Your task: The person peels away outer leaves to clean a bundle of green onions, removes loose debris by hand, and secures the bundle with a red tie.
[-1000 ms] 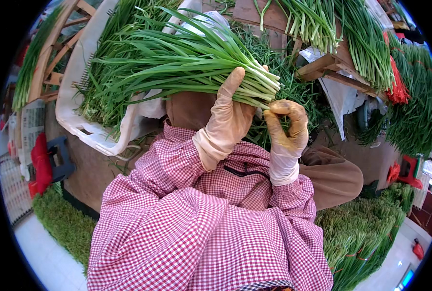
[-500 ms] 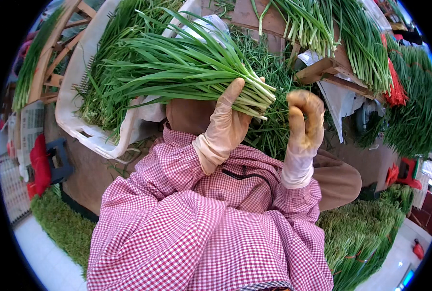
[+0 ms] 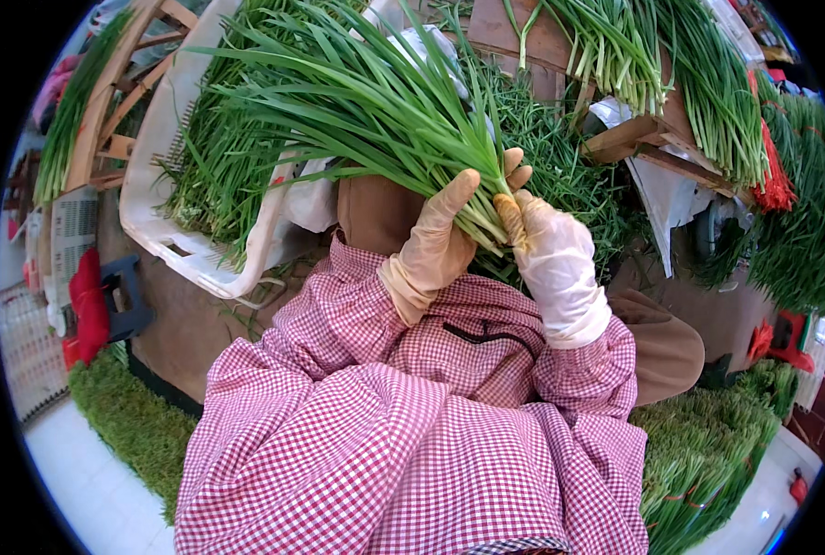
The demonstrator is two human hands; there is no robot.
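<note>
Bunch (image 3: 375, 120) right of crate (image 3: 148, 176), L hand (image 3: 434, 250) wrapped round stems (image 3: 480, 225); R hand (image 3: 557, 257) grip curled against them, can't tell if pinching. Prob. light, bendy, easily bruised: hold by stems.

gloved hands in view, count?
2. The left hand grips the bunch of green stalks; the right hand is beside it, at the bunch's pale stem ends. Some fingers are hidden, but both hands show.
</note>
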